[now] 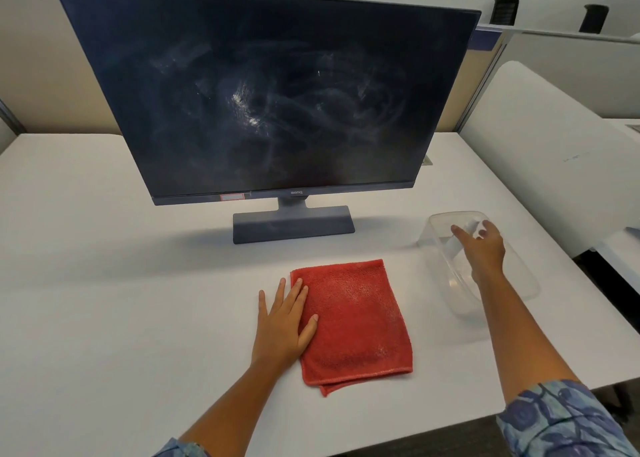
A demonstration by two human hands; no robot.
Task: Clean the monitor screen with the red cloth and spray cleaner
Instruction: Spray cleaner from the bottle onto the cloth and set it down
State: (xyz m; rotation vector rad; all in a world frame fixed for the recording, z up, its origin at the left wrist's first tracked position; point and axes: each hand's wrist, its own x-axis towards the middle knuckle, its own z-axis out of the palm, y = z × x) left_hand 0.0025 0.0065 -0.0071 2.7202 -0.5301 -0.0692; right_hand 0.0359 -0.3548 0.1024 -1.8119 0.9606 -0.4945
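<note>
The dark monitor screen [266, 96] stands on its grey base at the middle of the white table and shows pale smears across its centre. A folded red cloth [356, 321] lies flat in front of it. My left hand [282, 321] rests flat with fingers spread, half on the table and half on the cloth's left edge. My right hand [483, 248] reaches into a clear plastic bin [519, 283] and its fingers lie on the white spray bottle [460, 240] lying inside. Whether the fingers are closed around the bottle is hard to make out.
The white table [104, 300] stretches left and toward me. Its front edge runs near my forearms. Beige partition walls stand behind the monitor, and another white desk surface [554, 138] lies to the right.
</note>
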